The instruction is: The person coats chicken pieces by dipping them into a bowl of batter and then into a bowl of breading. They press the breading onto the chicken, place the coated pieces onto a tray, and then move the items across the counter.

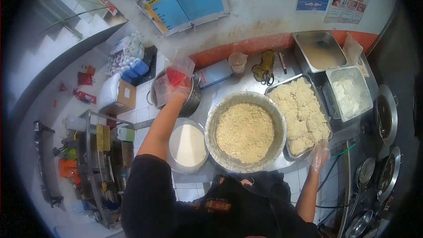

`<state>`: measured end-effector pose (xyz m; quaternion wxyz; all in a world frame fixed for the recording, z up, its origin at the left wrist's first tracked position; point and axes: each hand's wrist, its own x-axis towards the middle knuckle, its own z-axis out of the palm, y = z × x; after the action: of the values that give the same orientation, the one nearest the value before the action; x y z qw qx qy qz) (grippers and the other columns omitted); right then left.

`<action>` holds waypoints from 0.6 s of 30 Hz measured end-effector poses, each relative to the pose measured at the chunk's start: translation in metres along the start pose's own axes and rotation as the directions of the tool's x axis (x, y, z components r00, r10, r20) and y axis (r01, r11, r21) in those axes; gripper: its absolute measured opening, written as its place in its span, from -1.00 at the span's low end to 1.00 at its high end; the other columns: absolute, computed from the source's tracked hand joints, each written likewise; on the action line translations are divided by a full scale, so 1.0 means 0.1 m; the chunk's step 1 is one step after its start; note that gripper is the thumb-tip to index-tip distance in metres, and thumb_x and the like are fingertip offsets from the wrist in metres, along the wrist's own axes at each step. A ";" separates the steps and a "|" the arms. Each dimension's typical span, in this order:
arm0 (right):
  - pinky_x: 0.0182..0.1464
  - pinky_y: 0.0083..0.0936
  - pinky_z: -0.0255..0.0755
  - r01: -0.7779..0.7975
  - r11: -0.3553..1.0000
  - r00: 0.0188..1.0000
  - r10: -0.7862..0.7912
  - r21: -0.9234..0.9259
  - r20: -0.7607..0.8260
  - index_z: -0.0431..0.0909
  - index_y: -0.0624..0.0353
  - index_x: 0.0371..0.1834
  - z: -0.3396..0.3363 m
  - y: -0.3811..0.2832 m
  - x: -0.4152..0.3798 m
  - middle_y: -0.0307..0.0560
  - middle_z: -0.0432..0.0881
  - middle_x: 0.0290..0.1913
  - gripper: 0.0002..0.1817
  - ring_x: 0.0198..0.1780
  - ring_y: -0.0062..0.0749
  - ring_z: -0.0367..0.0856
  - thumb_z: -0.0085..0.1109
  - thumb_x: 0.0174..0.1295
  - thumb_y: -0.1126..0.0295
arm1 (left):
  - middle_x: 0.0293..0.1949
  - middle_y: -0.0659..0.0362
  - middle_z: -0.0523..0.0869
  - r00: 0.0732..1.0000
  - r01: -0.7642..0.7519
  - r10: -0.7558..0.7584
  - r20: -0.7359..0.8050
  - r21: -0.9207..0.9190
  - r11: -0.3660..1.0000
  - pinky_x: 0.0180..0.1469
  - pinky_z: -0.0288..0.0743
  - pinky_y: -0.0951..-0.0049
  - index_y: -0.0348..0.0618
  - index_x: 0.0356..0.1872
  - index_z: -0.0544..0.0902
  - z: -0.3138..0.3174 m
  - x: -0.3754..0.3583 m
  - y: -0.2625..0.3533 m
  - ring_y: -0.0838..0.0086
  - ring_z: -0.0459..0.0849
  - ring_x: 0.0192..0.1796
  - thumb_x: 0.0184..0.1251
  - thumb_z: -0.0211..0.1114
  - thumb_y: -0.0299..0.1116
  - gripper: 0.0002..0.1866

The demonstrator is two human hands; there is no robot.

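My left hand [183, 89] is over a dark metal pot [191, 104] at the back left, its fingers closed on a clear plastic bag [184, 67] with a red patch showing through. What the red part is, I cannot make out. My right hand [320, 153], in a clear plastic glove, lies at the near right corner of a metal tray [326, 113], fingers stretched out beside the crumb-coated pieces [299, 110] packed in it. Between my arms stands a large metal bowl [212, 150] of pale crumbly flour [245, 133]. Left of it is a basin [171, 161] of white liquid [188, 146].
Behind the tray are a steel pan [300, 44] of cloudy liquid and a tub [366, 110] with white paste. Scissors [266, 77], a marker [282, 63] and a plastic cup [238, 62] lie along the wall. Woks [387, 114] line the right side; a metal rack [91, 150] stands left.
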<state>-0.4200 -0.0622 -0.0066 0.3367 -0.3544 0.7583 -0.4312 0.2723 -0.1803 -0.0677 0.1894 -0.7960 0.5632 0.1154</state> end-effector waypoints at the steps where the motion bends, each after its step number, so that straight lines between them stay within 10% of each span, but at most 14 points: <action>1: 0.22 -0.47 0.32 0.000 1.000 1.000 0.000 -0.001 -0.002 0.38 0.46 0.23 0.00 0.01 -0.02 0.15 0.50 0.20 -0.50 0.15 -0.27 0.49 0.04 0.18 0.54 | -0.01 0.15 0.67 1.000 -0.012 0.012 0.011 -0.013 1.000 0.08 0.49 0.03 0.00 0.03 0.59 0.00 -0.02 0.01 0.27 0.62 0.04 0.29 0.06 -0.19 -0.66; 15: 0.17 -0.51 0.33 -0.145 0.989 0.978 0.149 -0.036 0.145 0.36 0.47 0.26 0.13 -0.30 -0.40 0.10 0.52 0.16 -0.48 0.11 -0.33 0.50 0.01 0.19 0.52 | -0.09 0.19 0.67 0.996 -0.025 0.036 0.079 -0.140 0.990 -0.02 0.52 0.20 -0.07 0.02 0.58 0.05 -0.40 -0.34 0.32 0.64 -0.07 0.29 0.10 -0.28 -0.69; 18: 0.18 -0.49 0.34 0.000 0.989 0.997 -0.011 0.151 0.073 0.42 0.41 0.23 0.27 -0.16 -0.37 0.08 0.52 0.16 -0.53 0.10 -0.35 0.51 0.02 0.20 0.54 | -0.11 0.20 0.68 0.997 -0.020 0.031 0.070 -0.144 0.989 -0.04 0.52 0.24 -0.09 0.02 0.58 0.06 -0.41 -0.39 0.33 0.64 -0.09 0.29 0.11 -0.29 -0.70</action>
<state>-0.3744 -0.0490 0.0045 0.3891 -0.3456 0.7098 -0.4747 0.2954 -0.1310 -0.0495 0.1502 -0.7956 0.5565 0.1866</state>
